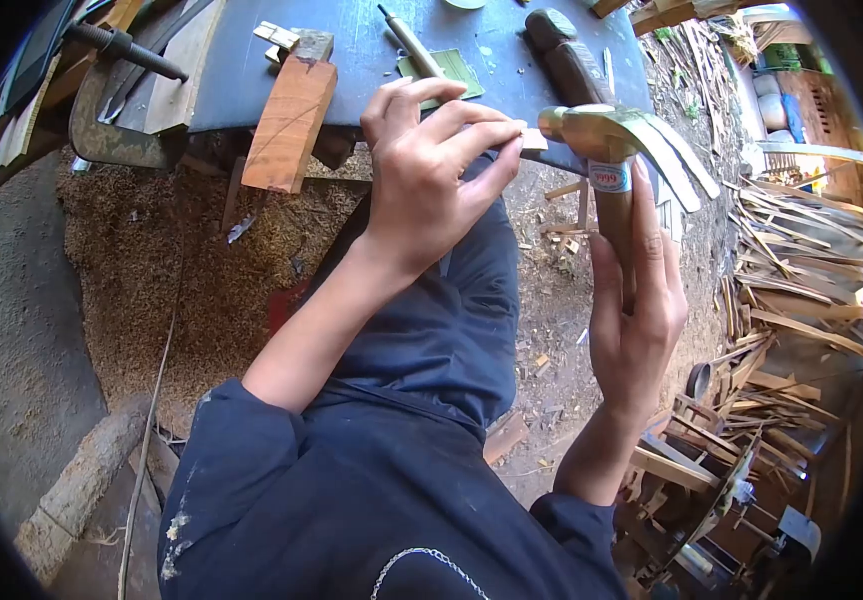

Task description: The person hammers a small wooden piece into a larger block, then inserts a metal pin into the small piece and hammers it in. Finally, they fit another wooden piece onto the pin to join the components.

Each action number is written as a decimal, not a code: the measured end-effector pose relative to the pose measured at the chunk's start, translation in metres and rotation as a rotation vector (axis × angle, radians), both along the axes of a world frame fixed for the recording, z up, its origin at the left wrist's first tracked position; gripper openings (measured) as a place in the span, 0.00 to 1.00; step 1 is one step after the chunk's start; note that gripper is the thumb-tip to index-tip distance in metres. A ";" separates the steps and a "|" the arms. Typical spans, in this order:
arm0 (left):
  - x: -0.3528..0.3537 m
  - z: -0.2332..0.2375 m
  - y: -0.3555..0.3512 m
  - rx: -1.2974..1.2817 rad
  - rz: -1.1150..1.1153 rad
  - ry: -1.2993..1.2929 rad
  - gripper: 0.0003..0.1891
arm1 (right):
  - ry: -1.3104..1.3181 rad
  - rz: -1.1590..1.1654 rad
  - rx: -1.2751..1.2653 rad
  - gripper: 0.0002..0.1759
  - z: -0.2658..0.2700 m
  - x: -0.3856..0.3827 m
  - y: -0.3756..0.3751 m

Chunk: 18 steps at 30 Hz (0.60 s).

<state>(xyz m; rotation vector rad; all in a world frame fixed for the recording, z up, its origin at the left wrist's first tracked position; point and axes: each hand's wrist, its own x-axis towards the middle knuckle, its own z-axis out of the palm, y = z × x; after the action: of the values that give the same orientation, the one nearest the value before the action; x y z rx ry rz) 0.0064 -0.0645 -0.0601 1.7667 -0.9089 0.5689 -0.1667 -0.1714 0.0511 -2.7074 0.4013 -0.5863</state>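
My left hand (426, 170) is above the front edge of the blue table. Its thumb and index finger are pinched at one end of a small pale wood piece (532, 140). In my right hand (643, 300) is the handle of a claw hammer (591, 130), with the index finger stretched along it. The hammer's striking face is close to the wood piece, and its claw points right. Behind my left hand lie a green pad (459, 70) and a chisel-like tool with a metal shaft (411, 42).
A reddish wood block (291, 122) juts over the edge of the blue table (351, 60). A dark wooden mallet-like piece (566, 62) lies at the back. A threaded clamp screw (131, 50) is at upper left. Wood strips (801, 260) are piled at right.
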 end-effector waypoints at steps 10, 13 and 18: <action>-0.003 0.001 0.003 0.092 0.013 0.011 0.14 | -0.012 -0.008 -0.025 0.31 0.006 -0.002 0.002; 0.001 -0.004 0.003 0.108 0.001 0.002 0.14 | -0.029 0.009 -0.042 0.31 0.007 0.003 0.003; 0.003 -0.005 0.003 0.088 -0.029 0.029 0.12 | 0.059 0.023 -0.043 0.32 0.007 0.006 0.003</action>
<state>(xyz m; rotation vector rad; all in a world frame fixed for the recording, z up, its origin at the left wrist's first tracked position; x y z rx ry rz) 0.0098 -0.0617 -0.0651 1.8331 -0.9503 0.4905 -0.1605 -0.1686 0.0581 -2.7720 0.3770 -0.5149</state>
